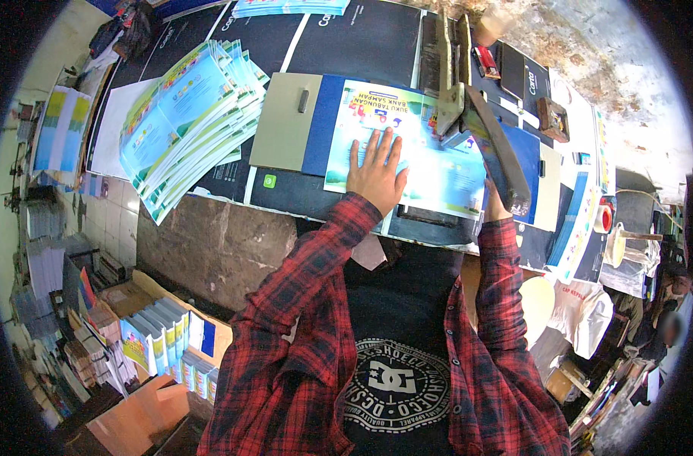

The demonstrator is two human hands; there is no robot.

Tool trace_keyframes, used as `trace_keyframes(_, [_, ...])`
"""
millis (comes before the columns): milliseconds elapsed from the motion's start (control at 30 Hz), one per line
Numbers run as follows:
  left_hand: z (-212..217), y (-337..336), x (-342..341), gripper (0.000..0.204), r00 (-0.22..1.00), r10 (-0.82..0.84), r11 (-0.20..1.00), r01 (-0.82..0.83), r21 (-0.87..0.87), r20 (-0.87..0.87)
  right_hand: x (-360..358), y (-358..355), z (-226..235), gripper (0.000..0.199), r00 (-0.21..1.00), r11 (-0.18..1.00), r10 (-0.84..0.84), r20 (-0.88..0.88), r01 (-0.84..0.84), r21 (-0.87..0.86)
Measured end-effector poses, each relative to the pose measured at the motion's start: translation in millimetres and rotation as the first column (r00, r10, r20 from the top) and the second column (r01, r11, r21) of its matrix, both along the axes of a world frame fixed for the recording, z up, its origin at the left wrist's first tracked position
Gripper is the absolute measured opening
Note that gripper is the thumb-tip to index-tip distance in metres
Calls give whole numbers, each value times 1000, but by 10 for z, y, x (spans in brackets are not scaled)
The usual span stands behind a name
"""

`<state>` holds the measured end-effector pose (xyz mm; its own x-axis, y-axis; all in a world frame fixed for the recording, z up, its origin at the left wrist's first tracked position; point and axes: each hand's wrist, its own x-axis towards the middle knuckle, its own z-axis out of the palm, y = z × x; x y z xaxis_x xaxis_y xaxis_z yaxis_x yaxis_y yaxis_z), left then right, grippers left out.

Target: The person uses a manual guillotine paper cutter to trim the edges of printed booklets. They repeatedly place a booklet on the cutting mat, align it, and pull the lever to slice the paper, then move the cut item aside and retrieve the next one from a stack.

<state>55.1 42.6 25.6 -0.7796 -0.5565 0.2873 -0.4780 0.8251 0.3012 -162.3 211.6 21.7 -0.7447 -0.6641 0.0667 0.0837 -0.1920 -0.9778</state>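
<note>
An opened printed cover sheet (437,178) in light blue, green and yellow lies across a blue-and-grey board (282,121) on the bench. Fingers spread, my left hand (377,173) rests flat on its left half. At the sheet's right edge is my right hand (497,204), its fingers largely hidden by a long dark lever (506,148). That lever belongs to a metal bench device (447,68), which reaches over the sheet near its fold. Glare washes out part of the print.
A fanned stack of similar printed sheets (190,125) lies to the left. On the right are a small red box (486,62), a wooden block (553,119) and a roll of red tape (603,219). Below left, a carton (202,323) holds several booklets.
</note>
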Motion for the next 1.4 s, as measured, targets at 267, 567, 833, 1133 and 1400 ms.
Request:
trace_keyframes(267, [25,-105,130,61,998,33,999,-34,35,44,-29,-70,-70,55,1000,984,10,-17,-7,176])
trace_keyframes(567, [-9,-373,408,60,994,88,995,-85,-46,68,459,-380,269,52,1000,930,12,-22,-3,368])
trace_keyframes(833, [28,-374,361,60,995,60,998,-57,-37,82,46,-187,50,51,989,900,121,-80,-75,429])
trace_keyframes(1133, [21,-392,416,60,991,91,995,-86,-56,94,393,-988,2513,40,47,866,475,-879,154,476])
trace_keyframes(1400, [71,-351,365,59,996,71,997,-68,-47,59,1116,-624,1181,89,229,739,406,-884,487,466])
